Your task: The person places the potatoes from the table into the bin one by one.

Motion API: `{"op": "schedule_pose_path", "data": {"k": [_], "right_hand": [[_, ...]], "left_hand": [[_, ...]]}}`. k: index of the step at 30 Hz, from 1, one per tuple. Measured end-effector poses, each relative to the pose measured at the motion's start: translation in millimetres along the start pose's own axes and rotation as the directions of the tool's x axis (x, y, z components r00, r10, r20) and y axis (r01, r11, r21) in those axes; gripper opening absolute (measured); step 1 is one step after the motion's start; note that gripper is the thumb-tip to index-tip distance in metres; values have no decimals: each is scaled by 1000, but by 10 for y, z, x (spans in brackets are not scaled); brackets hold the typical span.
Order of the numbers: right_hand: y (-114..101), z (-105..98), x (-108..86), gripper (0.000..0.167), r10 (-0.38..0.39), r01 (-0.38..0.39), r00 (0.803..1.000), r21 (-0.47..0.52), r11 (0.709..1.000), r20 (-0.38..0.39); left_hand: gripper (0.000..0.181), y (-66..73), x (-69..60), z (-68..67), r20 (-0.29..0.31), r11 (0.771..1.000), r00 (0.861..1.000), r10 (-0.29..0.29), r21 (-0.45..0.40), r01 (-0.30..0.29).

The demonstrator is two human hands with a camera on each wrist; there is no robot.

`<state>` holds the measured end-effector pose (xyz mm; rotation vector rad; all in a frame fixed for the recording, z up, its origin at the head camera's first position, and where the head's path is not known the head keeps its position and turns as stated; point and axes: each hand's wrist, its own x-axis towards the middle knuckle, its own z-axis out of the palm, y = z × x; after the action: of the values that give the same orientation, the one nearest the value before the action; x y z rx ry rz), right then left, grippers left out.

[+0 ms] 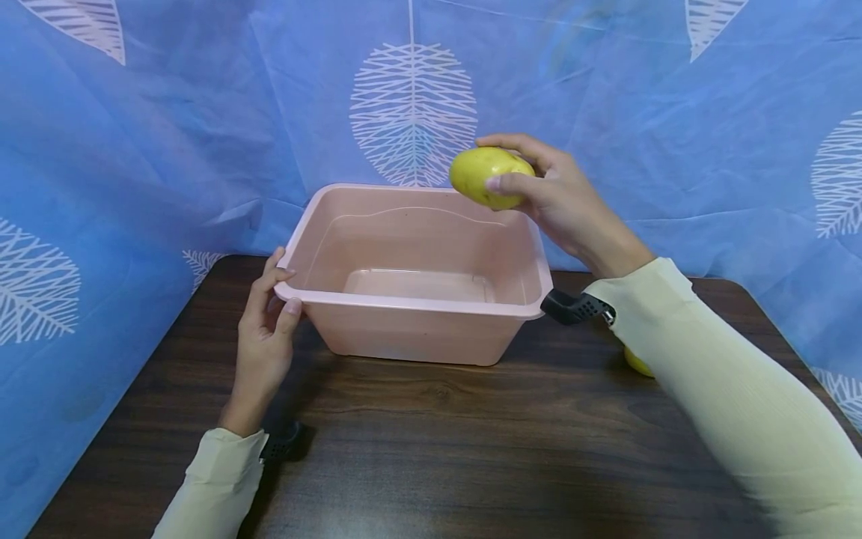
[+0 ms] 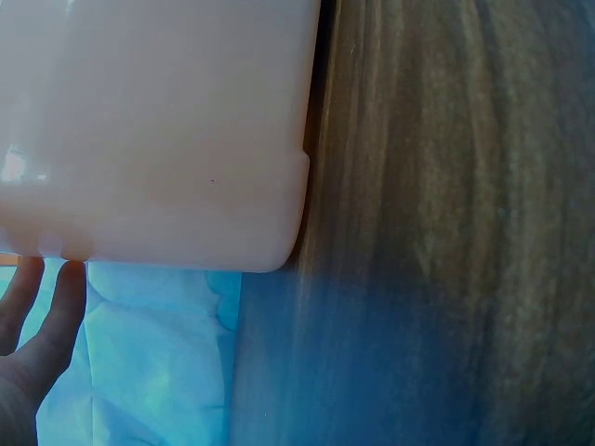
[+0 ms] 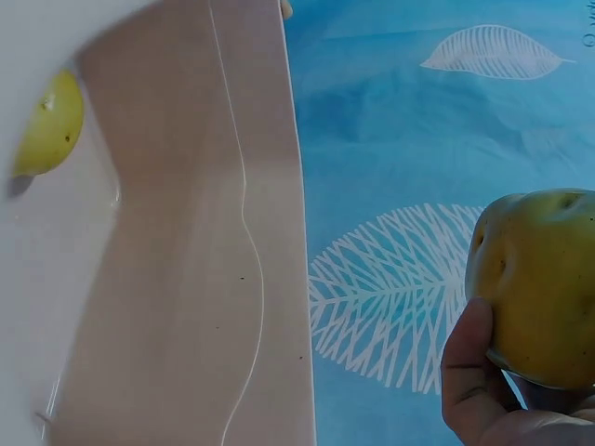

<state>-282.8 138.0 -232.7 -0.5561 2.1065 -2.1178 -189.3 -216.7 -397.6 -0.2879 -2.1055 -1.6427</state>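
- Behind everything I see a blue cloth (image 1: 606, 90) with white leaf outlines, hanging beyond the far edge of the dark worktop (image 1: 438, 449).
- On that worktop stands a pink basin (image 1: 414, 337), upright, its mouth facing up and its long side running left to right before the person.
- The right hand (image 1: 555, 198) is raised at the basin's far right, thumb on the near side and fingers round the back, part closed about a potato.
- The left hand (image 1: 264, 340) grips the basin's rim at the near left corner, thumb and fingers pinching it; it is well apart from the raised potato.
- That held potato (image 1: 486, 178) matters most, I'd judge: it is up in the air to the left of the right hand's palm, higher than the far rim, long axis roughly level and in line with the basin's long side. From here I can't tell how much of it is over the opening.
- A second potato (image 3: 54, 125) lies inside on the basin's floor, seen from the right wrist.
- A third yellow piece (image 1: 638, 363) peeps out on the worktop beside the right sleeve (image 1: 714, 389), mostly hidden.
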Motion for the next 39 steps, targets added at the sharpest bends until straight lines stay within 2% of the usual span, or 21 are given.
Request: {"op": "schedule_pose_path", "data": {"k": [8,14,19,32,39], "right_hand": [[43,36,103,50,19,-19,1000,4,1000,-1],[55,48,173,49,19,-19,1000,2,1000,-8],[71,80,245,48,35,-35,999,-5,999,-6],[124,211,418,51,72,-71,997,-68,995,21],[154,281,489,50,96,-89,994,-127,988,55]], "left_hand": [[40,3,-8,-3,1,999,1000,6,-43,-6],[40,-12,-8,-4,0,1000,1000,11,-9,-11],[40,-14,-2,2,-2,1000,1000,6,-18,-6],[40,-21,6,10,3,998,1000,11,-54,-11],[41,-18,-1,2,0,999,1000,-1,-45,1]]}}
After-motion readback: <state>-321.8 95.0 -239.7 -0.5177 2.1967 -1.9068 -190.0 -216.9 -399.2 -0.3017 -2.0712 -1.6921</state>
